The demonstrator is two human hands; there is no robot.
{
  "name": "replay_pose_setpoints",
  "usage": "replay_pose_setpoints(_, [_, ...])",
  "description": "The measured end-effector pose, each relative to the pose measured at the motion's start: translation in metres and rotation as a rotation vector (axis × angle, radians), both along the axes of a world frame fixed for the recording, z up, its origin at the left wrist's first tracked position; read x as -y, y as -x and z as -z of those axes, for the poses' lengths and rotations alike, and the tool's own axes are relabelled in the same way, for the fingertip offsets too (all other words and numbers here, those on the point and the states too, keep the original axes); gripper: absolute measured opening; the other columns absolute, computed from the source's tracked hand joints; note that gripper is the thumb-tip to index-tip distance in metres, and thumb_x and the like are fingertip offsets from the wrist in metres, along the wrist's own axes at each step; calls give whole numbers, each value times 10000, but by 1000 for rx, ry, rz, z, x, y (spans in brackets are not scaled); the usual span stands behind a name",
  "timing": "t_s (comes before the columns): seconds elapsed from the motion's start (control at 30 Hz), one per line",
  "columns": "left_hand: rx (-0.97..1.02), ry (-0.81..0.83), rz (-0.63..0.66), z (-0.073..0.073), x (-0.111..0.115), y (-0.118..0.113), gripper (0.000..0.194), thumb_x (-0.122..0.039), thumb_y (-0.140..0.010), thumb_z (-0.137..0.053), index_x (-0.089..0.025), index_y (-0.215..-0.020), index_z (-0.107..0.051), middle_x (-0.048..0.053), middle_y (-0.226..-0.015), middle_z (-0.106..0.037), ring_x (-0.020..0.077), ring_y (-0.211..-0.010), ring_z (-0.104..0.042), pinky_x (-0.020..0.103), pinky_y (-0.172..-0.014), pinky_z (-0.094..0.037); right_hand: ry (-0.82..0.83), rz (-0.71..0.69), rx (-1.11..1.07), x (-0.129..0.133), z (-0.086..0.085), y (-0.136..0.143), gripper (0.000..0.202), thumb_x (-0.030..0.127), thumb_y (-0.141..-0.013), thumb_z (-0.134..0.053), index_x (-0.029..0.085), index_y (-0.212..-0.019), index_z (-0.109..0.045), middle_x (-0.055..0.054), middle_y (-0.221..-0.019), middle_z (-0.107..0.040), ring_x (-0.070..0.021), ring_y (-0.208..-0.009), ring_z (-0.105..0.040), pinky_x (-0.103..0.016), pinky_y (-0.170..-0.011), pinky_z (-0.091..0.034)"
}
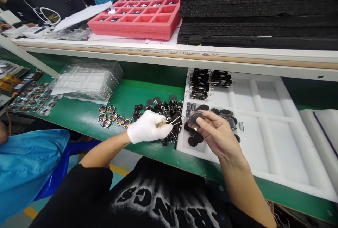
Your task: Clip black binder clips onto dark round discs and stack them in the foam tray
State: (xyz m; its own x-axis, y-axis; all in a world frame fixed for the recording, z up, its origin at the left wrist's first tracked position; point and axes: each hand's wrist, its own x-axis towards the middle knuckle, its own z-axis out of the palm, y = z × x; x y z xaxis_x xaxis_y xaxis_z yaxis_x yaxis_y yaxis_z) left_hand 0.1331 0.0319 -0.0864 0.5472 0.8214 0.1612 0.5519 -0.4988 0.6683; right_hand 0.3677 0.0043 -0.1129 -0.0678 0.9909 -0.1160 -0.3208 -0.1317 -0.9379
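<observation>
My left hand (pixel 148 127), in a white glove, pinches a black binder clip (pixel 176 119) by its wire handles. Beneath and around it lies a heap of binder clips (pixel 165 108) on the green bench. My bare right hand (pixel 219 131) holds a round, dark grey disc (pixel 195 118) between thumb and fingers, just right of the clip and apart from it. Below that hand, more black discs (pixel 195 139) lie in a compartment of the white foam tray (pixel 253 143). Several round parts with orange insides (pixel 113 116) sit left of my gloved hand.
Clipped pieces (pixel 200 83) stand in the tray's far-left compartment. Clear plastic trays (pixel 89 80) are stacked at the back left. A shelf edge (pixel 169 59) crosses above the bench, carrying a pink foam tray (pixel 137 27) and black foam sheets (pixel 258 13). A co-worker's blue sleeve (pixel 29 164) is at left.
</observation>
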Motion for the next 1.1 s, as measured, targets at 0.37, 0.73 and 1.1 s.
replay_pose_setpoints(0.37, [-37, 235, -15, 15, 11, -5, 408, -341, -887, -554, -191, -560, -361, -66, -498, -381, 68, -491, -362, 220, -489, -297, 190, 18, -118, 1, 15, 23, 341, 407, -671, -931, 226, -916, -780, -18, -804, -738, -134, -710, -649, -261, -647, -572])
replay_pose_setpoints(0.73, [-380, -81, -245, 7, -72, 37, 510, -563, -1001, -373, -189, -795, -650, 38, -733, -660, 177, -663, -579, 297, -633, -391, 109, 200, -315, -4, 15, 19, 182, 431, -829, -767, 286, -914, -695, 17, -920, -700, -152, -802, -636, -324, -734, -555])
replay_pose_setpoints(1.1, [-249, -169, 59, 26, -125, 70, 410, -443, -973, -504, -181, -663, -558, 6, -751, -589, 130, -684, -513, 270, -687, -390, 303, 111, -494, 3, 14, 19, 253, 341, -711, -894, 207, -850, -730, 23, -766, -644, -98, -695, -585, -214, -600, -531])
